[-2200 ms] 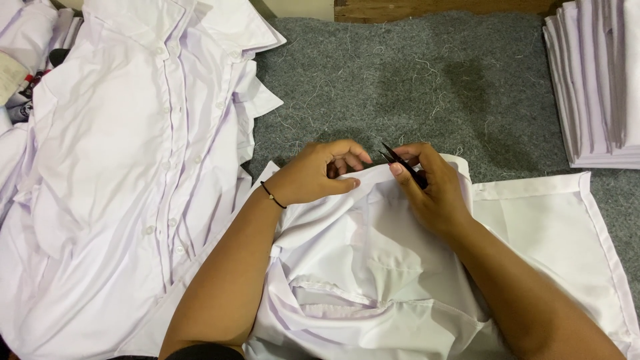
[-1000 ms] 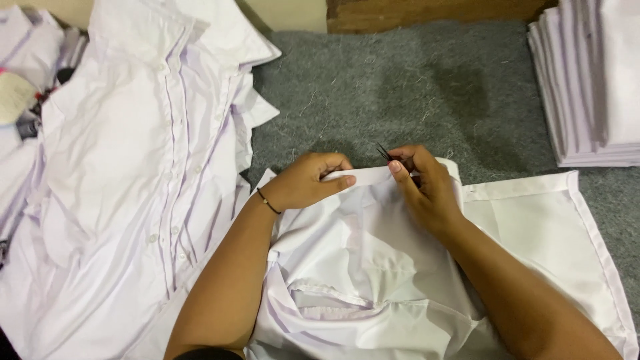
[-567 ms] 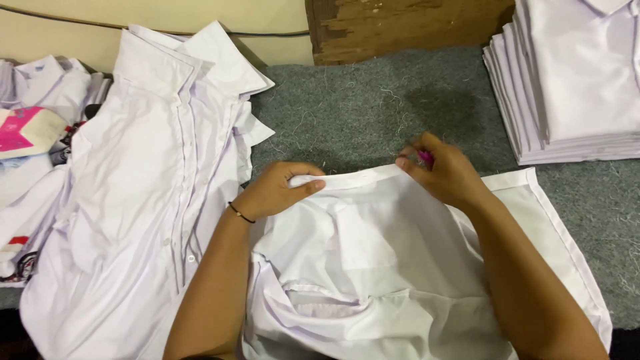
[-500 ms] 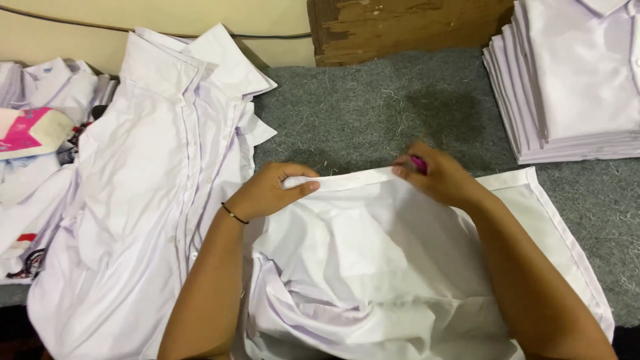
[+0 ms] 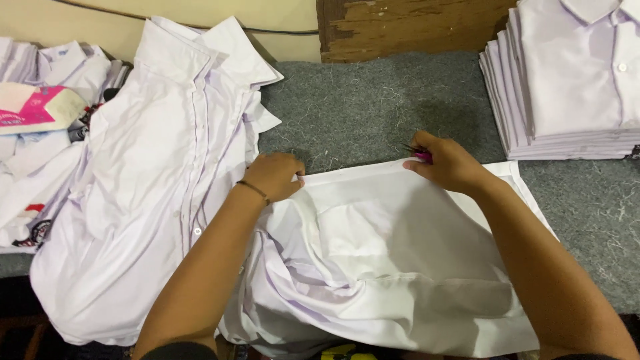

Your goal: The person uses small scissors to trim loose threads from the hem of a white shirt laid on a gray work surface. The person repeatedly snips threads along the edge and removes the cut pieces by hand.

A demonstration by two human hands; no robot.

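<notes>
A white shirt [image 5: 387, 260] lies spread on the grey felt table [image 5: 373, 113] in front of me. My left hand [image 5: 275, 175] grips the shirt's far hem at its left end. At the hem's right end sits my right hand [image 5: 445, 161], pressing on the cloth while holding small pink-handled snips [image 5: 420, 155], whose dark tips poke out to the left. A thin bracelet circles my left wrist.
A heap of unfolded white shirts [image 5: 153, 173] lies at the left. A neat stack of folded white shirts [image 5: 573, 80] stands at the back right. A pink and white packet [image 5: 33, 110] rests on clothes at the far left. A worn wooden board [image 5: 407, 27] stands behind the table.
My hands have moved apart along the shirt's hem, the right hand going rightward with the snips. The view has shifted up, showing more of the folded stack and the wall.
</notes>
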